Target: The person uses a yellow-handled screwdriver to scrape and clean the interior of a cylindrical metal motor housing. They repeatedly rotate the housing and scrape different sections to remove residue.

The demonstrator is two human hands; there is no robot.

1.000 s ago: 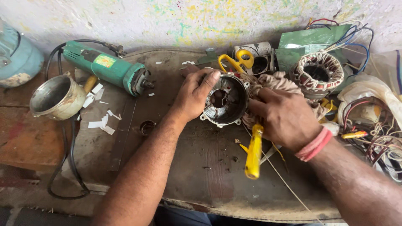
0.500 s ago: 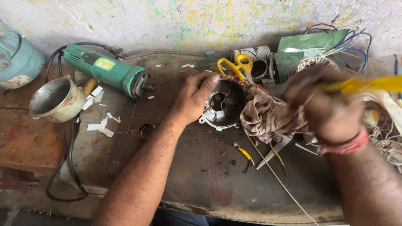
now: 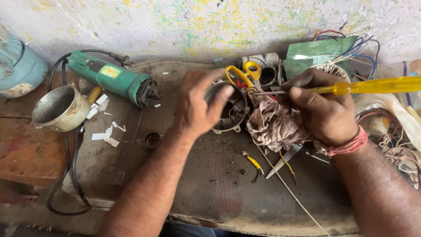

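While my left grip (image 3: 199, 103) rests loosely on the motor housing (image 3: 230, 109), my right grip (image 3: 322, 107) clenches a yellow screwdriver (image 3: 368, 86), rag (image 3: 272, 125) just below.

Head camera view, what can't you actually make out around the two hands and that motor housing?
- Left hand: motion-blurred; its contact with the motor housing is unclear.
- Yellow screwdriver: handle end cut off by the right edge.
- Right hand: covers part of the cloth.
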